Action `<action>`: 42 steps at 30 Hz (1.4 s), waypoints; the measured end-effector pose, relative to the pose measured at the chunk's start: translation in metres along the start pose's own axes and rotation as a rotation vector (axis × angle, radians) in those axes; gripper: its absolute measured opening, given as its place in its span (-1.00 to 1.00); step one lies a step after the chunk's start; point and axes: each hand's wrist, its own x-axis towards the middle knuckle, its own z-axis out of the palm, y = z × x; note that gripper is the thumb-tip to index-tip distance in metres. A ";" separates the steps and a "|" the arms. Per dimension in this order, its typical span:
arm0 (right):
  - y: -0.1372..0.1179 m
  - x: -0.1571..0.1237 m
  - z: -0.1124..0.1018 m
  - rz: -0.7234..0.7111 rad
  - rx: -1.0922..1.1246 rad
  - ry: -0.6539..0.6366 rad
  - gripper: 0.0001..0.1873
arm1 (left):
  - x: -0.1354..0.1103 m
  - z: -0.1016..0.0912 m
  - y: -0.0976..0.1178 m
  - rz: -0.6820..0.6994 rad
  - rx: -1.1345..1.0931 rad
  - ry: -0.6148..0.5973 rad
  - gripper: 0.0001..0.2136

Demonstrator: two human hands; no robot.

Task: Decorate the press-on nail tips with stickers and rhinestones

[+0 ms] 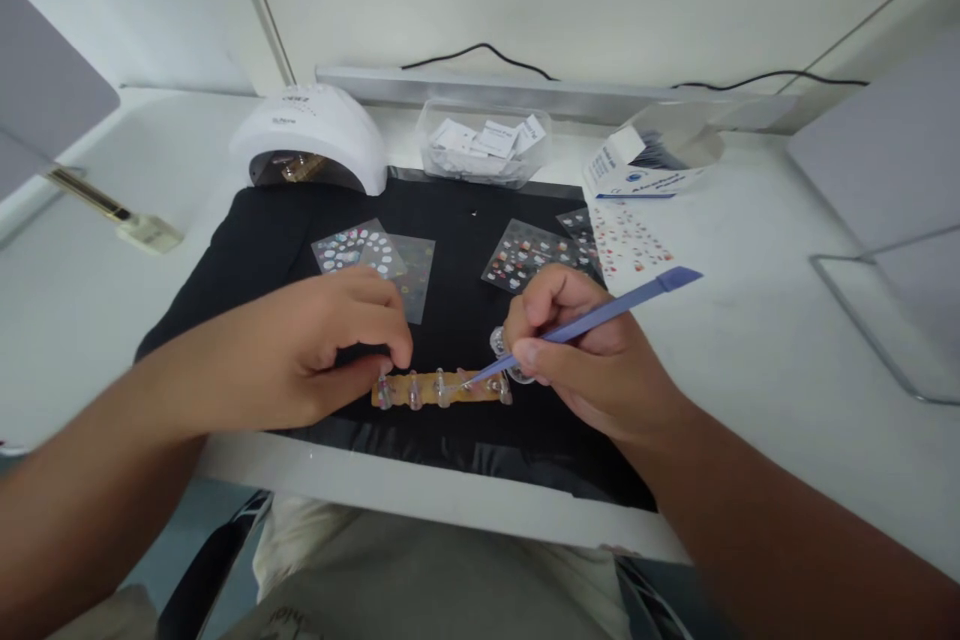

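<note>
My right hand (577, 350) grips slim blue tweezers (600, 318) like a pen. Their fine tip points down at the middle of a yellowish strip (427, 388) that carries several clear, shiny false nails (415, 390). With thumb and forefinger drawn together, my left hand (345, 340) pinches at the strip's left end, by the first nail; the exact contact is partly hidden. A clear, faceted round piece (498, 342) shows partly behind my right fingers. The strip lies on a black cloth (450, 320).
Sticker sheets (525, 255) lie beyond both hands, and a printed sheet (634, 240) is at right. At the back stand a white nail lamp (315, 125), a clear tub of packets (484, 140) and an alcohol pad box (645, 165). A brush-like tool (150, 232) is far left.
</note>
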 end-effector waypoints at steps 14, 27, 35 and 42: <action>0.004 0.000 -0.007 0.077 -0.082 -0.032 -0.79 | 0.008 0.026 -0.010 0.010 -0.099 0.023 -0.82; 0.001 0.002 -0.010 0.148 -0.095 -0.100 -0.82 | 0.011 0.062 0.004 -0.066 0.241 0.104 -0.78; 0.001 0.003 -0.008 0.201 -0.078 -0.097 -0.82 | 0.012 0.072 0.006 0.024 0.343 0.196 -0.80; 0.001 0.000 -0.006 0.200 -0.103 -0.102 -0.82 | 0.013 0.074 0.004 0.063 0.351 0.198 -0.83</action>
